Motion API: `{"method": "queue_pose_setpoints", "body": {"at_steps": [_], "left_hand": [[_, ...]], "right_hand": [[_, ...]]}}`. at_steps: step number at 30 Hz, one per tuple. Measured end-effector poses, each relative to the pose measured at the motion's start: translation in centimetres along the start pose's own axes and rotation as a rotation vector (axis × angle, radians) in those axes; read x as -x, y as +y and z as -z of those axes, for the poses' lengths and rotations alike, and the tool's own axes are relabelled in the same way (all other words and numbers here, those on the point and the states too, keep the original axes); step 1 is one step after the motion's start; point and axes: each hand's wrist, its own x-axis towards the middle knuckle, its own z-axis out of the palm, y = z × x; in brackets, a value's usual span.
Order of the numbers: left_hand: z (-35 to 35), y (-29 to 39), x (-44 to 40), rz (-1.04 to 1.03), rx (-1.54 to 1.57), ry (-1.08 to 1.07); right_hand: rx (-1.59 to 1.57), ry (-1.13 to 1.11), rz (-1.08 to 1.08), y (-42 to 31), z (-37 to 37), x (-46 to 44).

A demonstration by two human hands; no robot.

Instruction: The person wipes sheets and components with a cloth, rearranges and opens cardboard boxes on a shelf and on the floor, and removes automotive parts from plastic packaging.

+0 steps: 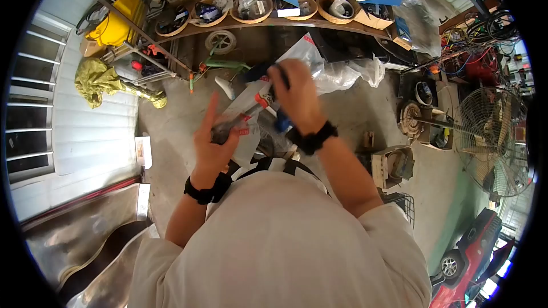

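Note:
My left hand (pixel 212 145) is open, with the index finger stretched forward and the thumb apart. It is beside a long piece of clear plastic wrapping with red print (pixel 244 131). My right hand (pixel 301 98), smeared by motion, is closed around a dark bar-shaped thing (pixel 260 72), whose kind I cannot make out. Under and between the hands are an orange-red part (pixel 262 100) and a blue part (pixel 282 122), both partly hidden. More crumpled clear plastic (pixel 345 74) spreads out beyond my right hand.
Ahead, a shelf (pixel 240 24) holds baskets and boxes of parts. Below it are a wheel (pixel 220 41) and a green frame (pixel 225 64). A cardboard box (pixel 393 166) and a large fan (pixel 491 137) stand to the right. Metal sheets (pixel 74 234) lie at lower left; a red vehicle (pixel 468 268) is at lower right.

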Motion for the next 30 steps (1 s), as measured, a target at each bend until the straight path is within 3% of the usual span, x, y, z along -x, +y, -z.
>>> {"method": "queue_pose_setpoints", "body": {"at_steps": [2,5,10,15,17,20,24,25,27,30], "left_hand": [[0.2,-0.1,-0.2,0.071,0.212,0.02],[0.7,1.1,-1.0,0.19,0.409,0.028],[1.6,0.6,-1.1,0.246,0.456,0.026],[2.4,1.0,-1.4,0.239,0.461,0.055],[3.2,0.6,-1.2,0.238,0.362,0.032],[3.0,0.1,-1.2,0.258,0.397,0.06],[3.0,-0.6,-1.0,0.305,0.414,0.099],[3.1,-0.7,-0.8,0.299,0.42,0.095],[3.3,-1.0,-0.6,0.282,0.432,0.089],[3.0,-1.6,-1.0,0.311,0.52,0.137]], "right_hand": [[-0.048,0.042,0.317,-2.4,-1.6,2.2],[-0.016,-0.11,0.485,-5.3,-0.4,2.2],[0.237,0.001,0.763,-0.7,0.3,1.5],[0.479,-0.02,0.448,3.3,3.2,-0.8],[0.399,0.281,0.434,6.6,3.7,-2.3],[0.207,0.228,0.033,8.7,3.5,-2.2],[-0.321,0.654,-0.62,10.4,4.4,-1.4],[-0.706,0.785,-0.766,8.9,5.4,-1.8],[-1.249,0.585,-0.933,10.1,7.3,-0.8],[-1.253,0.472,-0.953,8.4,9.6,-1.7]]}}
